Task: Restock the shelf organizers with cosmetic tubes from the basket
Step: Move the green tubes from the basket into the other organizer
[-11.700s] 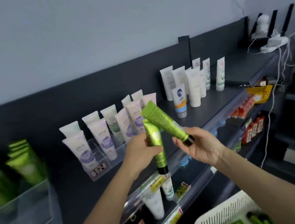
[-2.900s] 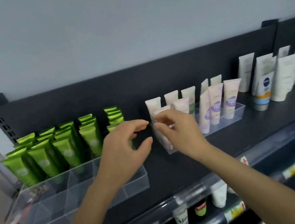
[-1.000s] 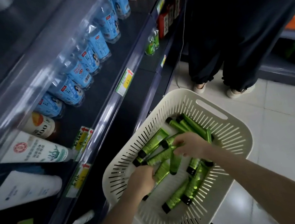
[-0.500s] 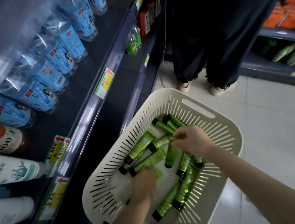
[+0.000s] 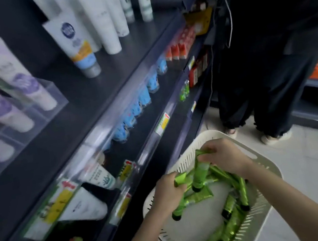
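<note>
Down over the basket (image 5: 267, 168), head view, and both hands are in among the green cosmetic tubes (image 5: 232, 226). The left hand (image 5: 169, 192) has its fingers curled round one tube (image 5: 179, 179), crimped end poking out above the knuckles, black cap hanging below. The right hand (image 5: 223, 157) pinches a second tube (image 5: 201, 172) by its flat crimped end, and it dangles cap-down just above the pile. The rest lie loose across the basket floor, crossing one another.

Up at the top left, the clear shelf organizer (image 5: 51, 113) stands on the dark shelf (image 5: 83, 114) with white-and-purple tubes (image 5: 27, 87) leaning in it; no green slots are in frame. Someone in dark trousers (image 5: 271, 84) stands beyond the basket.

These tubes look light, soft-walled and glossy, so probably a little slippery, and a hard squeeze at the middle would likely dent them. The firmer spots should be the crimp and the shoulder by the cap. Those look like the places to hold, one tube per hand, for the trip up to the shelf.
</note>
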`<state>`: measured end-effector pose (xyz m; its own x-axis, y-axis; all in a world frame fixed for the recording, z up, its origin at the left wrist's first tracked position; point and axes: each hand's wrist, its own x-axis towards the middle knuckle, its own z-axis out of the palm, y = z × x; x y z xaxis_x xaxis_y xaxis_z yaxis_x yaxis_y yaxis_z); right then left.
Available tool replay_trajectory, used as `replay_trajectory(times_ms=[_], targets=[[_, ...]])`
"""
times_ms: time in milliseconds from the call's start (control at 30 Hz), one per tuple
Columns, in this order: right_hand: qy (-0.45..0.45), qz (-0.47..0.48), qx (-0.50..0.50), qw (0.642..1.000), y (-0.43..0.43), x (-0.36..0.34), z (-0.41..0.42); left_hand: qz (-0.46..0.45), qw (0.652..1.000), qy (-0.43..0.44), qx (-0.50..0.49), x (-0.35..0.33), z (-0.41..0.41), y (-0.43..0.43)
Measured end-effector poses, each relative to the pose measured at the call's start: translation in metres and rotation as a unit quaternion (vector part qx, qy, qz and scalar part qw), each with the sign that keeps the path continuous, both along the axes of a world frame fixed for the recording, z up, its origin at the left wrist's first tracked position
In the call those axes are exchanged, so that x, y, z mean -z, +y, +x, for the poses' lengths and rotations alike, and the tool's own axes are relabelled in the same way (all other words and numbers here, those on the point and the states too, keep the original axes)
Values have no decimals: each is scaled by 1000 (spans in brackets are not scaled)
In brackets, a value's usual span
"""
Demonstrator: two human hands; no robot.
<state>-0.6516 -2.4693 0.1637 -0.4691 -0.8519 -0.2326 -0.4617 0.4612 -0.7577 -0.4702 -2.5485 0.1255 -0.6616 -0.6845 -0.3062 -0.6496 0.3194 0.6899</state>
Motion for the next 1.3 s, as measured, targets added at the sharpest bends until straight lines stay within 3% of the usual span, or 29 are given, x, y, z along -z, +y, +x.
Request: replay_trajectory(times_ms=[400,633,767,933,1300], targets=[[-8,-222,-105,969,-61,-155,76,-197,968,110,-107,-191,68,-31],[-140,-340,-155,917,-86,-228,157,-142,937,258,-185,-266,154,-36],[-164,-359,-216,893,-102,-253,211,-193,903,289,-252,-296,221,-31],[-179,-342,-288,876,-120,-269,290,-250,868,293,-313,-316,300,-22],[-194,-335,-416,823,-125,-287,424,-380,805,177,-419,-338,439,6]])
